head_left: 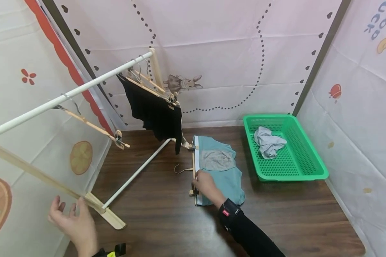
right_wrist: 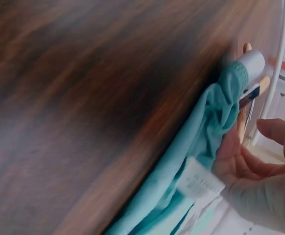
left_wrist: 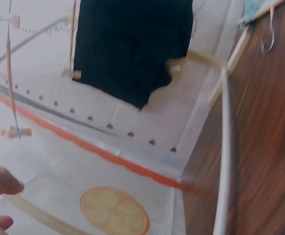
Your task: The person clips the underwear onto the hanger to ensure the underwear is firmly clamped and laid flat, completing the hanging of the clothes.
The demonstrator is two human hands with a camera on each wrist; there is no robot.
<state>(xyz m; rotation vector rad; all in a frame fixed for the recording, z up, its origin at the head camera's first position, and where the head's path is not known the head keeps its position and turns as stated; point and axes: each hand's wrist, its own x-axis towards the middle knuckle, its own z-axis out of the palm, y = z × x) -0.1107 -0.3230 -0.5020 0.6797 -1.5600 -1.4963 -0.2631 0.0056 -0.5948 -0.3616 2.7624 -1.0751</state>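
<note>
Teal shorts (head_left: pixel 218 178) with a grey patch and white waistband lie over the floor, clipped to a wooden clip hanger (head_left: pixel 194 164) whose hook points left. At the waistband, my right hand (head_left: pixel 207 184) holds the hanger, with curled fingers against the cloth. In the right wrist view, a white label (right_wrist: pixel 200 183) shows inside the shorts, below the hand (right_wrist: pixel 260 171); its thumb stands apart from the fingers. My left hand (head_left: pixel 74 223) is raised beside the rack's near wooden leg, its fingers loosely bent and holding nothing.
A rack with a white rail (head_left: pixel 83 86) stands at left, with a low white crossbar (head_left: pixel 138 173). Black shorts (head_left: pixel 151 110) and a bare clip hanger (head_left: pixel 90 124) hang from the rail. At right, a green basket (head_left: pixel 308 153) contains a crumpled grey cloth (head_left: pixel 268 142).
</note>
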